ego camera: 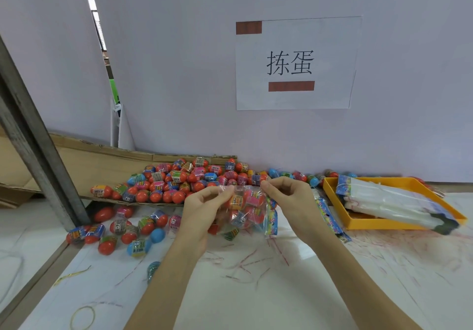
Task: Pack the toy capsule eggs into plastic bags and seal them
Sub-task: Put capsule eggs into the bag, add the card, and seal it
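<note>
Both forearms are reaching forward over the white counter (256, 291), hands raised and meeting just in front of the egg pile. The left hand (202, 209) is pinching the upper left edge of a clear plastic bag (245, 212) between thumb and fingers, its grip narrow on the film. The right hand (286, 196) is pinching the upper right edge the same way, palm turned inward. The bag is hanging between them, holding several toy capsule eggs (252, 199). Loose eggs (179, 178) are lying heaped on cardboard behind, near an orange tray (368, 223) of empty bags.
</note>
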Tool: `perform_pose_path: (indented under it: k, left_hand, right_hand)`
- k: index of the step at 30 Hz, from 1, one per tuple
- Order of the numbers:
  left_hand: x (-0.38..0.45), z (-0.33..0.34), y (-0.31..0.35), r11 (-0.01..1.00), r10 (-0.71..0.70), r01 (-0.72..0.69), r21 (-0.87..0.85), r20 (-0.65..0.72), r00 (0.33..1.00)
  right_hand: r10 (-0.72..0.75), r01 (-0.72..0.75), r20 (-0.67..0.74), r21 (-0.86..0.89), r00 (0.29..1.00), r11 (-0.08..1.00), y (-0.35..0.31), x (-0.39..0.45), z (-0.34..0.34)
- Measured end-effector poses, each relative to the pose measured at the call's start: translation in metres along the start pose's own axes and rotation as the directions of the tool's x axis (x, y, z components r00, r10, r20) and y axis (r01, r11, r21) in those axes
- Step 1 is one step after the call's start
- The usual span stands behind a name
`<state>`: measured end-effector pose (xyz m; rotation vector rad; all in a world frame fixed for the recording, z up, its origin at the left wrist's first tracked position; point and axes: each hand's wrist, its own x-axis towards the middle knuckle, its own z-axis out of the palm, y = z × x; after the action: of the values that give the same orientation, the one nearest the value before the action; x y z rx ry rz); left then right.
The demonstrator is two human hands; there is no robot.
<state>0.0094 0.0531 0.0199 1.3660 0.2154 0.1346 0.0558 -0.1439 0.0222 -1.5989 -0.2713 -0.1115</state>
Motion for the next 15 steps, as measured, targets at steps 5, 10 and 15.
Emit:
perform_pose_path:
  k: [5,10,15]
  left_hand:
    - [0.000,0.000,0.003,0.994,0.105,-0.105,-0.009,-0.018,0.994]
    - [-0.002,0.001,-0.003,0.913,0.286,-0.313,0.261,0.138,0.948]
    - [-0.001,0.009,-0.002,0.963,0.238,-0.233,0.134,-0.024,0.971]
  right_hand:
    - [-0.042,0.044,0.088,-0.029,0.995,0.999,-0.003,-0.001,0.000]
    - [-0.096,0.142,0.288,-0.144,0.953,0.979,-0.008,-0.006,0.006]
    - [-0.016,0.026,0.143,-0.073,0.990,0.997,-0.006,-0.006,0.008]
